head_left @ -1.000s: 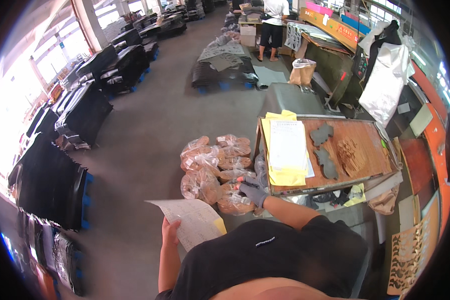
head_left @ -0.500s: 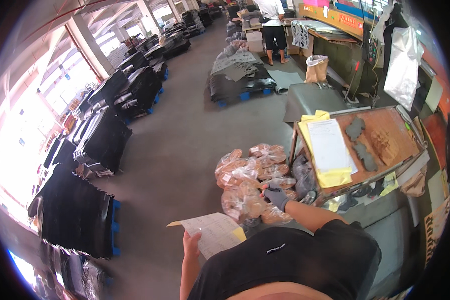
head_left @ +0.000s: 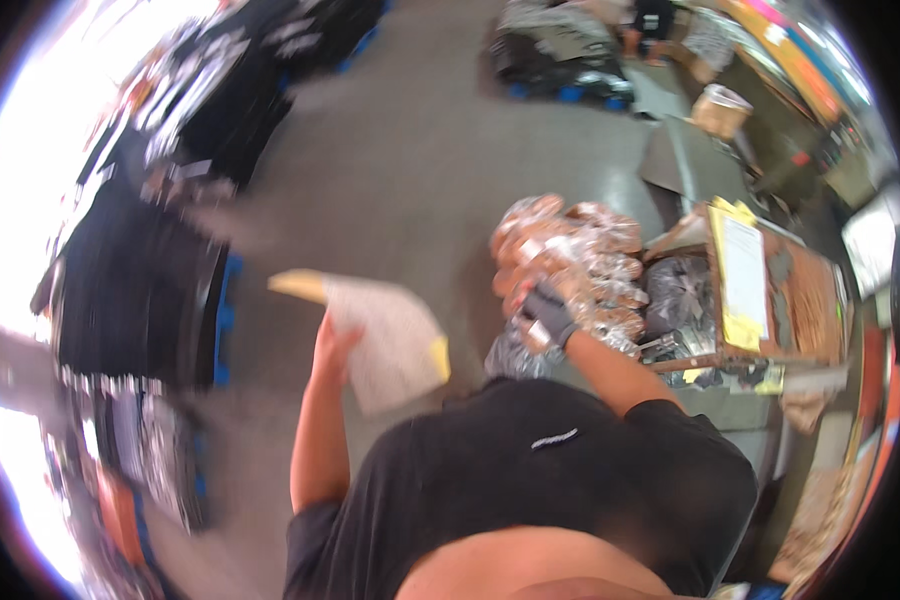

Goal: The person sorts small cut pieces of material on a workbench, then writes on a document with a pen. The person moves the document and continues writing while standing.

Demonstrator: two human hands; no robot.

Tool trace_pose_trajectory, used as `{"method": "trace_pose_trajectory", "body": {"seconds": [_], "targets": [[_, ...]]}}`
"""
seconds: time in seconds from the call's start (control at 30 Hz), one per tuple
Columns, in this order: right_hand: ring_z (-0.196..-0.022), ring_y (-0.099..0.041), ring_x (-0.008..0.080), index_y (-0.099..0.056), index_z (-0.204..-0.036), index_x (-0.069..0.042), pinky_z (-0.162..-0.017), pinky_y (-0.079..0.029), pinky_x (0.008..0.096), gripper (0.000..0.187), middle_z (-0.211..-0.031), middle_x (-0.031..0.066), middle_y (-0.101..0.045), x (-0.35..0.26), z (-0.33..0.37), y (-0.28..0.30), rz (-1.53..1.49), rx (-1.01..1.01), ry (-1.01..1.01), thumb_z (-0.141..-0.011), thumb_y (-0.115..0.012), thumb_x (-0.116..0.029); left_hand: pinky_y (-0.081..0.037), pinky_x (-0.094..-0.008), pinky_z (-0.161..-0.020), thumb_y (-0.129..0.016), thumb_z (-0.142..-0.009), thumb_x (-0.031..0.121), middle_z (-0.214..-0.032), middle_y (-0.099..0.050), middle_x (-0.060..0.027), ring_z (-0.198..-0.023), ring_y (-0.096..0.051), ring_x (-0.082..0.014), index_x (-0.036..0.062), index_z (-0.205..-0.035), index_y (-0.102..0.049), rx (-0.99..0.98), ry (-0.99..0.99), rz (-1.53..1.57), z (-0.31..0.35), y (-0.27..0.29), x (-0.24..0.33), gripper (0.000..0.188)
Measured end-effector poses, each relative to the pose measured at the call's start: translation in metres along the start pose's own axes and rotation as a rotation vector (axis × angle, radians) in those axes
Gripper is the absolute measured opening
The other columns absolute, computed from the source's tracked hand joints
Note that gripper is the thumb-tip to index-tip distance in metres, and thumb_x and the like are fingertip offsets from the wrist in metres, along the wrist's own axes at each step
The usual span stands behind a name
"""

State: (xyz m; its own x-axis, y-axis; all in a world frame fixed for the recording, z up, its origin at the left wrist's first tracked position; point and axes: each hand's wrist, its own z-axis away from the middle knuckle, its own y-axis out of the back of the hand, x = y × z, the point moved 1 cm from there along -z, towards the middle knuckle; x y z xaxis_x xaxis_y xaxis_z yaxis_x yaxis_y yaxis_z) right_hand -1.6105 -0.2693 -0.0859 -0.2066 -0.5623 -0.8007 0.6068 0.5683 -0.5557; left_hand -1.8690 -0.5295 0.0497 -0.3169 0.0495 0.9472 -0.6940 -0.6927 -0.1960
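Observation:
My left hand (head_left: 336, 348) is closed on the edge of a paper sheet (head_left: 388, 335), whitish with a yellow strip along its far end and a yellow corner. Writing on it is too blurred to make out. My right hand (head_left: 550, 312), in a dark grey glove, is over a pile of clear plastic bags (head_left: 570, 250) with orange-brown contents. Reddish fingertips show at its left side. Motion blur hides whether the fingers grip anything. A dark plastic bag (head_left: 678, 295) stands beside the pile, against the table's side.
On the right, a brown-topped work table (head_left: 805, 305) carries a white sheet (head_left: 742, 270) on yellow paper. Stacks of black sheets (head_left: 135, 280) on blue pallets line the left. Another pallet stack (head_left: 560, 50) stands far ahead, with a person (head_left: 650, 25) partly visible near it.
The view has tipped downward, and far things have shifted up. My left hand has moved out ahead with the paper, which now shows more fully. My right hand remains over the bags.

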Motion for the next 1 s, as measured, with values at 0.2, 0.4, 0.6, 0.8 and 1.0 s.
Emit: {"method": "trace_pose_trajectory", "body": {"seconds": [0.2, 0.4, 0.6, 0.8, 1.0], "targets": [[-0.096, -0.057, 0.0161, -0.048, -0.115, -0.007, -0.084, -0.046, 0.034, 0.037, -0.115, 0.0083, -0.056, -0.018, -0.054, -0.094, 0.052, -0.23, -0.228, -0.091, -0.049, -0.036, -0.042, -0.0342, -0.092, -0.057, -0.076, -0.004, -0.113, -0.057, -0.0095, -0.104, -0.055, -0.0198, 0.0007, -0.122, -0.046, -0.22, -0.056, 0.164, -0.028, -0.008, 0.065, 0.047], [-0.107, -0.052, 0.0194, -0.044, -0.124, -0.002, -0.092, -0.041, 0.0337, 0.054, -0.119, 0.0094, -0.053, -0.076, -0.119, -0.153, -0.095, -0.464, 0.072, -0.091, -0.048, -0.044, -0.039, -0.0326, -0.094, -0.06, -0.076, 0.0, -0.115, -0.057, -0.0084, -0.107, -0.052, -0.0172, 0.0004, -0.124, -0.044, -0.321, -0.093, -0.038, -0.092, -0.011, 0.095, 0.05], [-0.097, -0.056, 0.0164, -0.055, -0.108, -0.004, -0.086, -0.045, 0.0301, 0.04, -0.103, 0.0066, -0.06, -0.133, -0.24, -0.14, -0.3, -0.167, 0.013, -0.088, -0.054, -0.039, -0.038, -0.0338, -0.097, -0.06, -0.075, 0.0, -0.119, -0.055, -0.0083, -0.11, -0.051, -0.0178, 0.0008, -0.127, -0.04, -0.356, -0.125, -0.074, -0.234, -0.027, 0.124, 0.056], [-0.084, -0.056, 0.0105, -0.058, -0.1, -0.003, -0.072, -0.046, 0.0248, 0.024, -0.091, 0.0029, -0.06, -0.199, -0.341, -0.131, 0.199, 0.123, 0.107, -0.089, -0.054, -0.024, -0.037, -0.0343, -0.097, -0.059, -0.075, -0.001, -0.118, -0.054, -0.009, -0.111, -0.05, -0.0175, 0.0011, -0.128, -0.04, -0.341, -0.127, -0.068, -0.348, -0.065, 0.156, 0.056], [-0.078, -0.054, 0.0089, -0.058, -0.098, -0.002, -0.068, -0.044, 0.0225, 0.017, -0.087, 0.0014, -0.059, -0.268, -0.411, -0.117, 0.045, 0.118, 0.314, -0.089, -0.051, -0.015, -0.038, -0.0341, -0.096, -0.058, -0.075, -0.001, -0.118, -0.054, -0.0092, -0.109, -0.051, -0.0177, 0.0006, -0.127, -0.04, -0.436, -0.16, 0.021, -0.463, -0.118, 0.179, 0.055]]}}
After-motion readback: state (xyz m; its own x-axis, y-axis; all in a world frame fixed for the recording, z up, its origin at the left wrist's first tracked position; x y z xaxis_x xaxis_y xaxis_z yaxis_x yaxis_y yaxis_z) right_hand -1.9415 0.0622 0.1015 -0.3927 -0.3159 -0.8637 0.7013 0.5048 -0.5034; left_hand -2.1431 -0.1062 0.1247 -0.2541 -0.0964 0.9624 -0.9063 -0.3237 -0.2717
